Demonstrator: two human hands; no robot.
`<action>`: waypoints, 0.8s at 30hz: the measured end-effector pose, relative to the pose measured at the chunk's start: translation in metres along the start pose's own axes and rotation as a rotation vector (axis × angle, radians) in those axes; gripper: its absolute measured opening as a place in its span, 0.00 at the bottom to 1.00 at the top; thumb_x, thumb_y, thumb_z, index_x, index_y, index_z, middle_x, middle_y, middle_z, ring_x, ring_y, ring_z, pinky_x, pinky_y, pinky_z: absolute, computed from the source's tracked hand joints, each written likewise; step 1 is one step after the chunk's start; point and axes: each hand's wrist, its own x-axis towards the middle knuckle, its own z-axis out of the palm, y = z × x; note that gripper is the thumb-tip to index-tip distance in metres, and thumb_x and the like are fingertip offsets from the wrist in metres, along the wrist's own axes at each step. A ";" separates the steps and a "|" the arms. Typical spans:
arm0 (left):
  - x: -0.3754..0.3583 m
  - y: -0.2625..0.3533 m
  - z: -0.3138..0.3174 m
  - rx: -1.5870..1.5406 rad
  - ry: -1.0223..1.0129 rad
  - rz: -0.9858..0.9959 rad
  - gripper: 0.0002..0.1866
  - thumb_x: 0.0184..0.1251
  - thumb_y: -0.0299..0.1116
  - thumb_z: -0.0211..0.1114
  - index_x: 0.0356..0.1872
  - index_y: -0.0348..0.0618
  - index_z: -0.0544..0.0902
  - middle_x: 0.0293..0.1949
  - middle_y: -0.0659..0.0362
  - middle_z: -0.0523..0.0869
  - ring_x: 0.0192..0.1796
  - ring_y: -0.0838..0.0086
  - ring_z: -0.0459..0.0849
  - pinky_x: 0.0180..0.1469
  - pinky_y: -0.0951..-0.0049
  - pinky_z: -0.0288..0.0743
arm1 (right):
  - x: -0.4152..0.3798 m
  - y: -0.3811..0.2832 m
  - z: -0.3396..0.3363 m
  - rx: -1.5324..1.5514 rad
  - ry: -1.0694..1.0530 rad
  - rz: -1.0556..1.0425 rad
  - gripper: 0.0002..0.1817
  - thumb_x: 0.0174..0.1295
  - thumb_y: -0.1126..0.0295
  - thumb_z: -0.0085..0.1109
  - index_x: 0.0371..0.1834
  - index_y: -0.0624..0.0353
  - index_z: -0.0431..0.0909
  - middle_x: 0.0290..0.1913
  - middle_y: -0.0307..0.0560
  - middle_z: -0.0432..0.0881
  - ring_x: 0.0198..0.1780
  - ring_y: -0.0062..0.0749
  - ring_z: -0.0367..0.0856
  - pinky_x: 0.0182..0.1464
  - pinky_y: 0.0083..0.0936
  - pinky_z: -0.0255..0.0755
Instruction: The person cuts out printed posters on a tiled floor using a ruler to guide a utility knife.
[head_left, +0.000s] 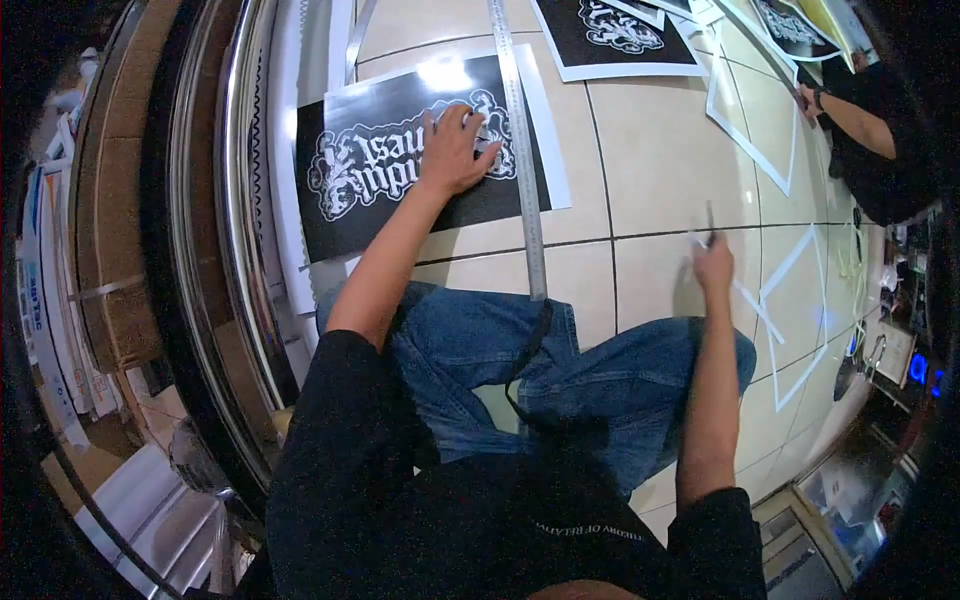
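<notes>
My left hand (455,155) lies on a glossy black printed sheet (400,115) with white gothic lettering, its fingers spread and the thumb close to a long metal ruler (526,170). The ruler runs across the sheet's right part, down to my knees. A white strip of the sheet's edge shows to the right of the ruler. Over the tiled floor at the right, my right hand (714,264) is closed round a thin, pointed tool that looks like a utility knife (711,222). It is slightly blurred and held apart from the sheet.
Another black print (620,40) lies at the top. White offcut strips (775,385) lie on the tiles (660,180) to the right. A co-worker's arm (858,122) reaches in at the upper right. Metal rollers (235,150) and long cardboard boxes (110,200) stand along the left.
</notes>
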 end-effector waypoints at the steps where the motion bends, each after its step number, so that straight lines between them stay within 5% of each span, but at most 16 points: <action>1: 0.007 0.002 0.006 -0.001 -0.008 0.004 0.37 0.68 0.62 0.57 0.74 0.57 0.66 0.77 0.52 0.61 0.80 0.55 0.54 0.75 0.28 0.38 | -0.003 -0.015 0.026 0.043 0.000 -0.045 0.25 0.62 0.55 0.64 0.53 0.66 0.75 0.40 0.65 0.85 0.45 0.60 0.85 0.47 0.49 0.77; 3: 0.025 0.003 0.018 -0.049 0.213 0.182 0.38 0.69 0.63 0.55 0.76 0.57 0.64 0.77 0.50 0.60 0.80 0.55 0.52 0.75 0.29 0.40 | -0.054 -0.099 0.045 0.101 -0.197 -0.107 0.32 0.60 0.48 0.66 0.55 0.66 0.75 0.41 0.64 0.85 0.44 0.59 0.85 0.47 0.48 0.78; 6: 0.037 0.004 0.030 0.078 0.151 0.193 0.40 0.71 0.67 0.47 0.78 0.59 0.59 0.80 0.54 0.56 0.82 0.55 0.49 0.76 0.30 0.35 | -0.127 -0.172 0.074 0.123 -0.339 -0.164 0.30 0.57 0.46 0.70 0.47 0.62 0.76 0.41 0.61 0.85 0.44 0.58 0.85 0.46 0.47 0.78; 16: 0.037 -0.005 0.044 0.157 0.032 0.206 0.47 0.69 0.74 0.40 0.81 0.56 0.52 0.82 0.61 0.52 0.83 0.58 0.47 0.76 0.30 0.31 | -0.126 -0.169 0.099 0.225 -0.392 0.011 0.28 0.52 0.50 0.77 0.33 0.61 0.72 0.26 0.52 0.80 0.29 0.48 0.81 0.33 0.40 0.74; 20: 0.038 -0.003 0.040 0.196 0.035 0.204 0.45 0.69 0.72 0.44 0.80 0.55 0.55 0.81 0.62 0.54 0.82 0.58 0.48 0.75 0.30 0.35 | -0.121 -0.165 0.109 0.298 -0.379 0.032 0.28 0.50 0.51 0.80 0.29 0.61 0.71 0.20 0.46 0.75 0.22 0.37 0.75 0.29 0.33 0.71; 24: 0.044 -0.001 0.039 0.200 0.056 0.178 0.43 0.70 0.69 0.47 0.79 0.55 0.57 0.81 0.63 0.55 0.82 0.60 0.50 0.75 0.30 0.36 | -0.119 -0.169 0.115 0.383 -0.359 0.071 0.26 0.51 0.53 0.79 0.30 0.59 0.71 0.20 0.45 0.77 0.22 0.40 0.77 0.28 0.37 0.72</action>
